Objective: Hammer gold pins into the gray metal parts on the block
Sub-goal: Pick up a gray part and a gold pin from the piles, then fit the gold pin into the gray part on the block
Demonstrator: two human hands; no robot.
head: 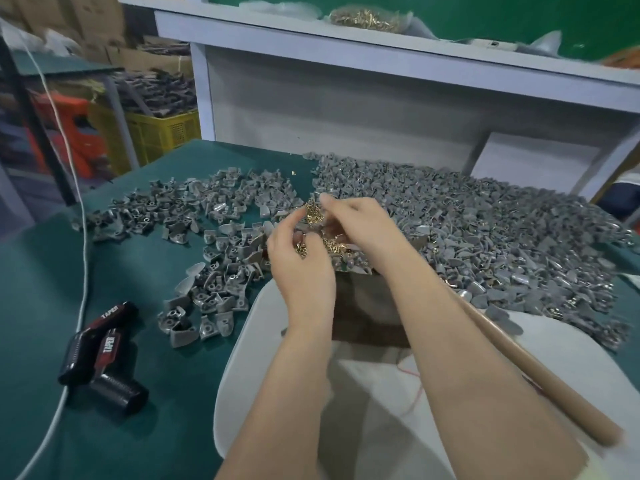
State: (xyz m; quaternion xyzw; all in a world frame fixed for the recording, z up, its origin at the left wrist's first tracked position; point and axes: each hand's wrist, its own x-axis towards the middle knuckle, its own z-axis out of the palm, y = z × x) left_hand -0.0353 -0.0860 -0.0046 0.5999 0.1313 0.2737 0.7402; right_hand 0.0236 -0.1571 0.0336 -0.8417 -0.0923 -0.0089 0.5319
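Pin-picking step, seemingly: left hand (300,263) is cupping gold pins (333,244); right hand (362,221), at 1 o'clock, is pinching more. Next: one pin needing seating on block (367,308).

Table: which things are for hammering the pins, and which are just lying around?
For the job: gold pins, gray metal parts, block, wooden handle.
Just lying about: black TAPER tool, white cable, yellow crate.

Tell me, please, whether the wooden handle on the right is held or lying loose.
Lying loose: no hand touches the wooden handle; the left hand and right hand pinch gold pins instead.
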